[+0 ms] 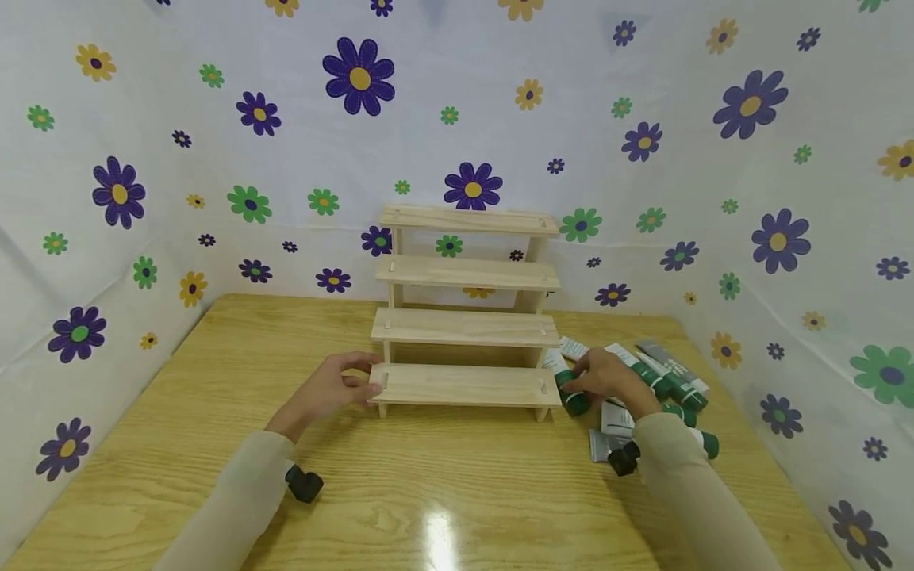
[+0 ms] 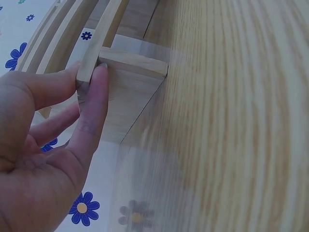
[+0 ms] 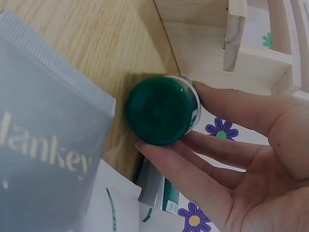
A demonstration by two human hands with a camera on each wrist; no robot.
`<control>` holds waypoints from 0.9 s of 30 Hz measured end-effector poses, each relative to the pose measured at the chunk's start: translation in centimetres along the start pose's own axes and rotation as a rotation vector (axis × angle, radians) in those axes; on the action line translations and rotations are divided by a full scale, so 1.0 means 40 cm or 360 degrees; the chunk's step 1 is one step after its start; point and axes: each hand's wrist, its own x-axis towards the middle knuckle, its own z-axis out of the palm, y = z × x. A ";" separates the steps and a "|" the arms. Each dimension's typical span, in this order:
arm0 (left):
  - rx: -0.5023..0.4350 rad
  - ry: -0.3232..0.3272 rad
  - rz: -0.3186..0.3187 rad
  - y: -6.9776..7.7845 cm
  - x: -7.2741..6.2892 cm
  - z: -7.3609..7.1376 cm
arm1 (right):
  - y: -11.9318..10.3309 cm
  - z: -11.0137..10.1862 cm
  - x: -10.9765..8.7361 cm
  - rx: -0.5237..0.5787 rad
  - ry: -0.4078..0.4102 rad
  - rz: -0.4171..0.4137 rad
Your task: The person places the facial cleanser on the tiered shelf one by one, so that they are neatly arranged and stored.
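pinching the left end of the lowest step, the left hand is at eight o'clock from the middle of the wooden stand. the thumb sits on one face of the wood and a finger sits on the other. the left sleeve is pale and comes in from seven o'clock. the stand has four flat steps that go up to the back, and it sits upright on the table, near the flower cloth. at four o'clock from the stand's middle, just beside its lowest step, is a white tube with a green cap. the right hand pinches this tube between thumb and fingers. i cannot tell if the tube touches the table. at three o'clock from that hand lie more white tubes with green caps and a gray tube. a silver tube lies at six o'clock from it. the right sleeve is pale too.
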 end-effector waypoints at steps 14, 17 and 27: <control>0.0011 0.0013 -0.0036 0.005 0.005 -0.002 | 0.011 -0.039 -0.010 0.0076 0.0127 0.0035; 0.0024 0.0018 -0.0054 0.008 0.006 -0.003 | 0.009 -0.050 -0.009 0.0110 0.0137 0.0034; 0.0054 -0.0003 -0.0071 0.013 0.007 -0.001 | -0.013 -0.095 -0.023 0.0085 0.0210 0.0078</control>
